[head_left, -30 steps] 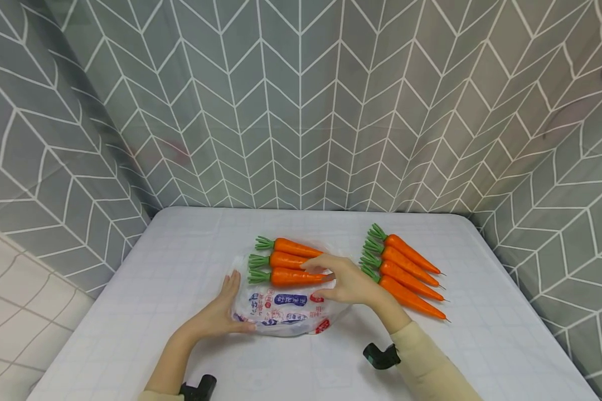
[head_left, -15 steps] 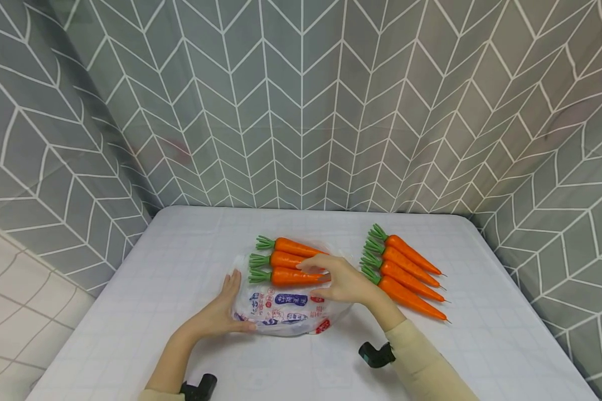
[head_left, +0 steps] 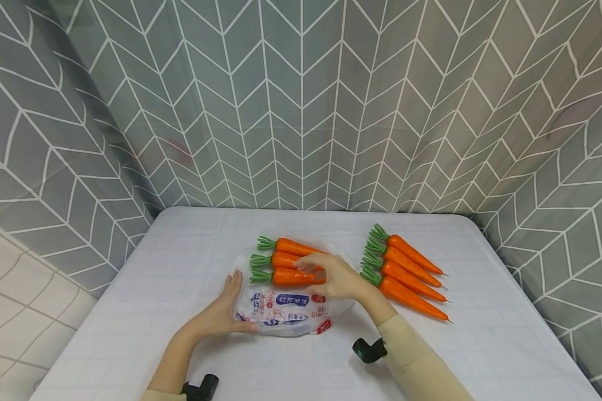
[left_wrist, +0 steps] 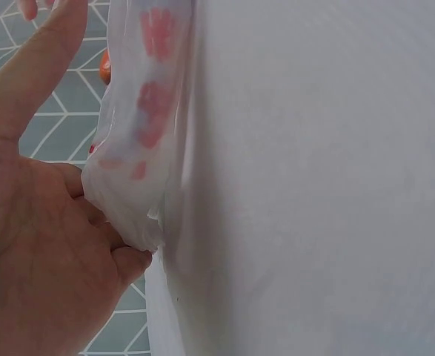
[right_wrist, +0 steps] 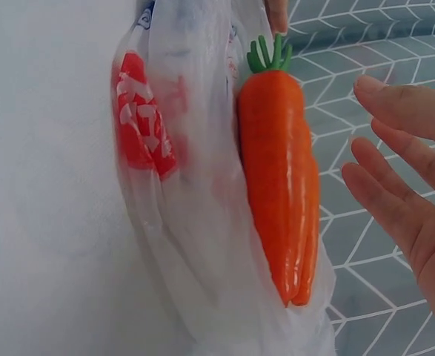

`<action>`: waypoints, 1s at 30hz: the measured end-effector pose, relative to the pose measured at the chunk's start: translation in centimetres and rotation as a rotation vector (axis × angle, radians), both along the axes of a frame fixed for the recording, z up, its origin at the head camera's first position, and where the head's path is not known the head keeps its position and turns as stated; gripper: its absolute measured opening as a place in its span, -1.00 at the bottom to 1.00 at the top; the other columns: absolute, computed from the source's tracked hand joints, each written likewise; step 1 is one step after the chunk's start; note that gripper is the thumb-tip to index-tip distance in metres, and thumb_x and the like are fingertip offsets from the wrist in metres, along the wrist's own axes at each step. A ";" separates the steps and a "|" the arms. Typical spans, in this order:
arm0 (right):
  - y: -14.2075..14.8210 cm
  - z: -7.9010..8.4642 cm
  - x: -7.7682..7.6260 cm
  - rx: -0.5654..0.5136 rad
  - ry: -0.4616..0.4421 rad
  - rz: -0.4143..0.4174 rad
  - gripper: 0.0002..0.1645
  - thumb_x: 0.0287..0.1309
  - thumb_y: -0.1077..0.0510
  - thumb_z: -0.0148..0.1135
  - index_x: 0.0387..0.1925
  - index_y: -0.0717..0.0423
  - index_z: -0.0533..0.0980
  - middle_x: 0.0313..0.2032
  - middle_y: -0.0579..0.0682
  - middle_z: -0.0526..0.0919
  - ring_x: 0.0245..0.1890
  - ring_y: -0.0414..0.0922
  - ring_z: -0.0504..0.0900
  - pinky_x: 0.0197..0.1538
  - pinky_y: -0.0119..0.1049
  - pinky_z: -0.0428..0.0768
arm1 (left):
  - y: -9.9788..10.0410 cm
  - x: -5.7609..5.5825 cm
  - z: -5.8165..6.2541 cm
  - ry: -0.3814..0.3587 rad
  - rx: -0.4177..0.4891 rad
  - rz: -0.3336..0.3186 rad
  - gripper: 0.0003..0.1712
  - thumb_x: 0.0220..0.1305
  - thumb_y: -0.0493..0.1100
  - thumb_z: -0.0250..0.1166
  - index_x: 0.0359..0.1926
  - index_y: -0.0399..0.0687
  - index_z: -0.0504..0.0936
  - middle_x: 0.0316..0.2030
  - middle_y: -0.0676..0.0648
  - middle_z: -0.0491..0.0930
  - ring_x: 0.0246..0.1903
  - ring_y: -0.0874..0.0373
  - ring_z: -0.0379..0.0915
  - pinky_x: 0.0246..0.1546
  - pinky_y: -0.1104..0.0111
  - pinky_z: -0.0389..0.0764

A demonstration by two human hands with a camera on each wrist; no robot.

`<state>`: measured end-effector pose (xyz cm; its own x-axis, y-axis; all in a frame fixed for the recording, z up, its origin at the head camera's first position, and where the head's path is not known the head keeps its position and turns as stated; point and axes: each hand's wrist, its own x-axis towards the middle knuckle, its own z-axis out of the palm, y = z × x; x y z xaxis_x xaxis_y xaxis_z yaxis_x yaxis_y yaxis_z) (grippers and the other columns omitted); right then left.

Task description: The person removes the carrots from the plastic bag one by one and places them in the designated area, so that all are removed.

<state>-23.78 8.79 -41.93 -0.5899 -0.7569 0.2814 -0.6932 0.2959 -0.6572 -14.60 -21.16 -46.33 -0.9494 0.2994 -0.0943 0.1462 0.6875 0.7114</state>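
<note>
Three orange carrots with green tops lie side by side on a white plastic bag with blue and red print [head_left: 291, 312], the nearest being this carrot [head_left: 286, 277]. My left hand [head_left: 223, 314] rests at the bag's left side, fingers extended along it and thumb on its near edge. Over the tapered ends of the carrots hovers my right hand [head_left: 333, 275], fingers spread and slightly bent. In the right wrist view a gap shows between the right hand [right_wrist: 417, 185] and the stacked-looking carrots [right_wrist: 276, 170]. The left wrist view shows fingertips right at the bag's edge [left_wrist: 132, 200].
To the right of the bag, several more carrots [head_left: 413, 298] lie in a slanted row on the white table [head_left: 190, 239]. Grey patterned curtains [head_left: 301, 111] stand behind the table and at its sides. Each wrist carries a black camera mount [head_left: 370, 351].
My right hand has shifted slightly left over the carrots, and its forearm has followed. The left hand, the bag and the carrots stay in place.
</note>
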 end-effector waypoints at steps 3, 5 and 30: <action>-0.1 -0.2 -0.2 0.020 -0.013 -0.018 -0.36 -0.06 0.31 0.47 0.13 0.07 0.50 0.01 -0.05 0.62 -0.04 -0.06 0.60 0.04 -0.15 0.59 | 0.0 0.0 -0.1 -0.002 0.000 0.003 0.50 -0.12 0.16 0.55 0.44 -0.44 -0.33 0.45 -0.39 -0.42 0.42 -0.33 -0.57 0.35 -0.13 -0.24; -0.2 -0.3 -0.4 0.035 -0.018 -0.028 -0.36 -0.06 0.32 0.46 0.13 0.08 0.50 0.02 -0.04 0.62 -0.02 -0.06 0.59 0.07 -0.16 0.57 | 0.0 0.0 -0.1 -0.002 0.000 0.005 0.50 -0.13 0.16 0.55 0.45 -0.43 -0.33 0.45 -0.39 -0.42 0.42 -0.33 -0.56 0.35 -0.12 -0.24; -1.2 -2.9 0.0 0.381 0.262 -0.159 -0.37 -0.04 0.38 0.39 0.14 0.01 0.54 0.07 -0.05 0.61 0.03 -0.03 0.59 0.06 -0.12 0.58 | -0.1 0.2 0.0 -0.026 -0.009 0.023 0.51 -0.13 0.17 0.55 0.45 -0.40 -0.34 0.46 -0.37 -0.42 0.42 -0.30 -0.57 0.36 -0.09 -0.24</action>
<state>-23.74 7.59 -44.79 -0.6532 -0.7409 0.1561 -0.7473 0.5975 -0.2909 -14.45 -21.24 -46.31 -0.9533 0.2767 -0.1213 0.1120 0.6967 0.7086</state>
